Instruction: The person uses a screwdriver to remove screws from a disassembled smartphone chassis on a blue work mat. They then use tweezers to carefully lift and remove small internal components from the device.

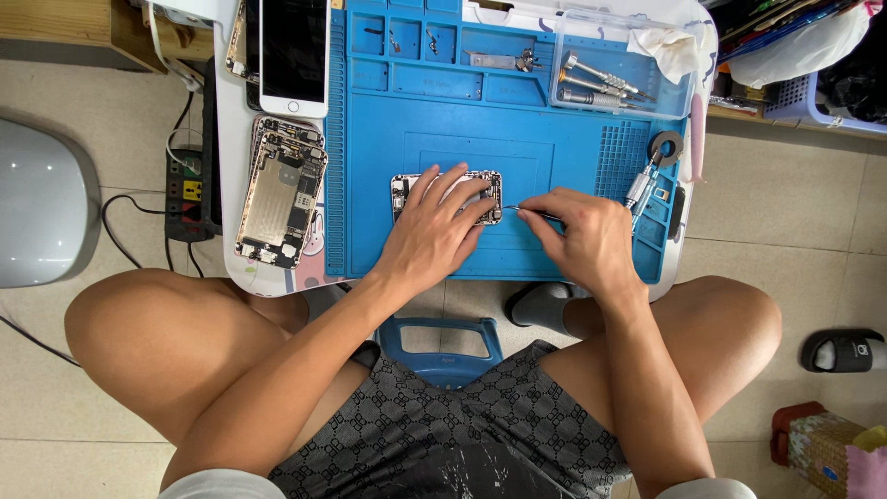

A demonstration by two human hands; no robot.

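Observation:
An opened phone body (pixel 480 178) lies in the middle of a blue work mat (pixel 443 120), its inner parts showing. My left hand (pixel 434 231) rests flat on it with fingers spread, covering most of it. My right hand (pixel 587 238) pinches thin metal tweezers (pixel 531 212), whose tip touches the phone's right edge.
A second opened phone shell (pixel 280 199) and a white phone with a dark screen (pixel 293 55) lie left of the mat. Screwdrivers sit in a clear tray (pixel 601 83) at the back right, another screwdriver (pixel 639 185) and a tape ring (pixel 665 146) at the right. A power strip (pixel 188 189) is on the floor.

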